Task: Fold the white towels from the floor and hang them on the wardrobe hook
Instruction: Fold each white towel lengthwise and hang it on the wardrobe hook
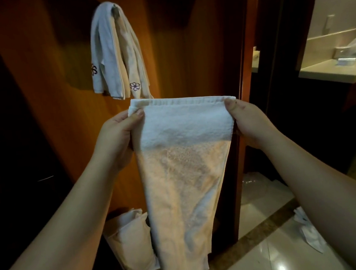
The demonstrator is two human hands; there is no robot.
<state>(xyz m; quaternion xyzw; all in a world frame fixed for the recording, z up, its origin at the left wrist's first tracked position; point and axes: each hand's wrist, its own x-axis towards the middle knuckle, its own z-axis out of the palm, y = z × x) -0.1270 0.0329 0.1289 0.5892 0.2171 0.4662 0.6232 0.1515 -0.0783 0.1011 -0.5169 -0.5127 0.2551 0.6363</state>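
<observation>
Before wooden wardrobe [64,126], both hands pinch white towel [184,179].

the towel [182,156] at the centre is nubby white terry cloth with a flat woven hem. at eleven o'clock, hung towels [115,52] against smooth satin wood [54,82]; glossy floor tiles [277,257] at five.

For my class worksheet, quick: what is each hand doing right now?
Left hand: pinches the white towel at its top left corner.
Right hand: pinches the same towel's top right corner.
</observation>
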